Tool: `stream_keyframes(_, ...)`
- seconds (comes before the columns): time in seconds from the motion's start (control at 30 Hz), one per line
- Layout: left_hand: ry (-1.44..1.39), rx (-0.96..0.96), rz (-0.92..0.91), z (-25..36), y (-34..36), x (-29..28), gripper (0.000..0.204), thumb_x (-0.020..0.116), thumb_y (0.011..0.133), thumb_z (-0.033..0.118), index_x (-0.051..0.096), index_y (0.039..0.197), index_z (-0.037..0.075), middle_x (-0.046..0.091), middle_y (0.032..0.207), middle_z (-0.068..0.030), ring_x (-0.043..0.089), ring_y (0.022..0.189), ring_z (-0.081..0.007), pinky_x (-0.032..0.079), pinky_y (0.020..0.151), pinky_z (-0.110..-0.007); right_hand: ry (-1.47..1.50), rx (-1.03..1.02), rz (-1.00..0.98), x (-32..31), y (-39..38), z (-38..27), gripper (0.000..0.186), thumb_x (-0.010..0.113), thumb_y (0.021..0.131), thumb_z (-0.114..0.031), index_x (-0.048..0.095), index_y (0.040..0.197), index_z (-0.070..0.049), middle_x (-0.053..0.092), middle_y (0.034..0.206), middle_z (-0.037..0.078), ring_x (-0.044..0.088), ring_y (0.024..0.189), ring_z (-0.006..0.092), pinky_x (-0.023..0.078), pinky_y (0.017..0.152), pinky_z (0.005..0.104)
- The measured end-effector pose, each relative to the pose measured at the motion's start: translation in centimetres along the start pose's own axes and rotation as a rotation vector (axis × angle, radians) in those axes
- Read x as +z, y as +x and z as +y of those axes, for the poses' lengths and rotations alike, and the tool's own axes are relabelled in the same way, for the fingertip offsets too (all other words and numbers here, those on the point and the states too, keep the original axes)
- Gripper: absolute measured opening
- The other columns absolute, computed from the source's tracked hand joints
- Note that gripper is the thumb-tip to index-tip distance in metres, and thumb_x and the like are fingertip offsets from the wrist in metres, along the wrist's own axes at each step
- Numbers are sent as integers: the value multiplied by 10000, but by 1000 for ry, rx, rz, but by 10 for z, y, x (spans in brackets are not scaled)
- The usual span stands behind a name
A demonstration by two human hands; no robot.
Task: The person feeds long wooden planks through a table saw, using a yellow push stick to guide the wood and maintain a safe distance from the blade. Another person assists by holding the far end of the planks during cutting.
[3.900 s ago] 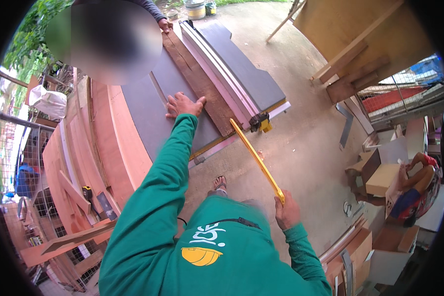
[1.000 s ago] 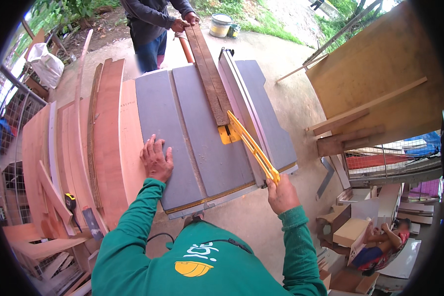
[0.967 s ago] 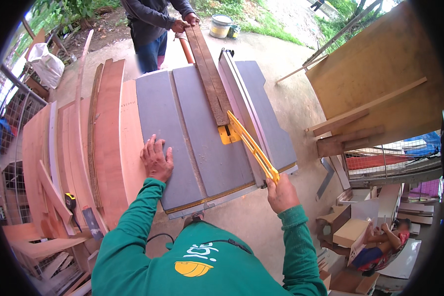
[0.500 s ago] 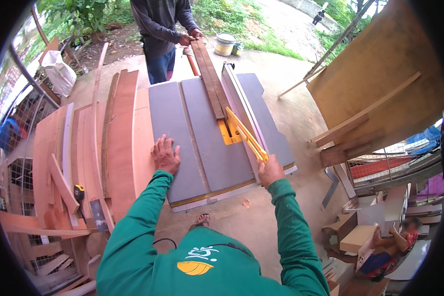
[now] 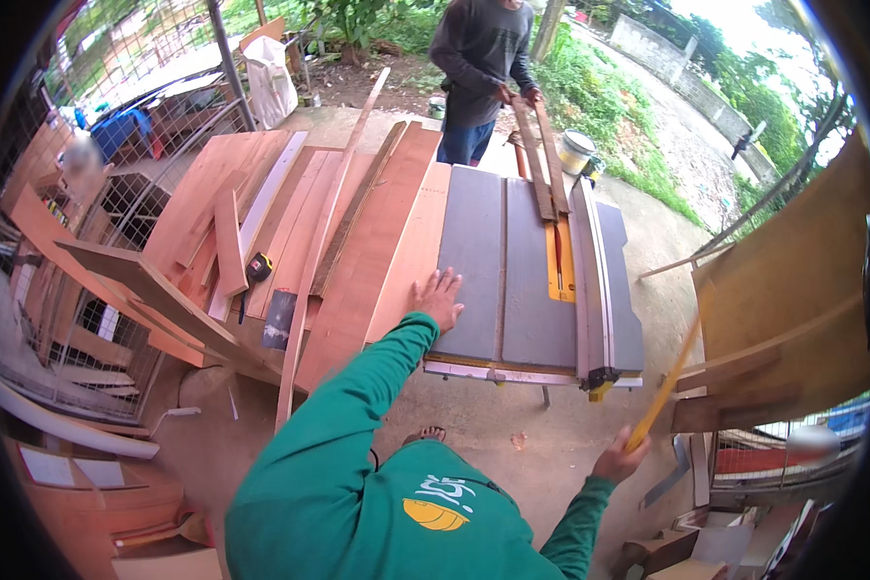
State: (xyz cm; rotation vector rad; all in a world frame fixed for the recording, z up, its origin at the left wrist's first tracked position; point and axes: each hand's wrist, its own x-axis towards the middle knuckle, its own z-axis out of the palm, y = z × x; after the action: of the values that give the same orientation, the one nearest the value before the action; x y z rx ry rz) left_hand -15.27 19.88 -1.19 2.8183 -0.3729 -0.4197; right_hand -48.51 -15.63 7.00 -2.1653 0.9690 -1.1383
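My left hand (image 5: 440, 300) lies with spread fingers at the left edge of the grey table saw top (image 5: 472, 227). My right hand (image 5: 619, 456) is closed around a yellow push stick (image 5: 665, 394), held off to the right of the saw, clear of its top. Across the saw, a co-worker's hands (image 5: 517, 95) hold the far ends of two brown wood strips (image 5: 537, 155). The strips' near ends rest by the yellow throat plate (image 5: 560, 275), beside the long rip fence (image 5: 590, 266). Wood partly hides the saw slot.
Planks and boards (image 5: 382, 232) lie left of the saw, with a tape measure (image 5: 258, 268) among them. A large plywood sheet (image 5: 788, 300) leans at the right. A bucket (image 5: 577, 150) stands behind the saw, near the co-worker (image 5: 478, 68).
My right hand has drawn the push stick back off the saw to the right. The wood now shows as two spread strips, farther from me. The view has turned left.
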Motion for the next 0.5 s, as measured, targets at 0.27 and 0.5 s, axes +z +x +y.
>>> stream_keyframes(0.27,-33,77,131,7,-80,75,923,558,1046,553,197,1727,45,115,1826,-148,89,1683,-327,64,1337,-569,-704,1342,-579,-215,-344,249,549,647,1010,-337,632,1417,31,705,1361,258,683,1278,411,545,1081,477)
stream_keyframes(0.5,290,622,-529,15,-269,170,315,726,867,258,813,1158,175,771,1197,-222,730,1123,-456,583,1002,-548,-457,1790,-920,-308,-507,191,609,653,983,-423,656,1410,11,717,1361,231,684,1281,408,553,1068,482)
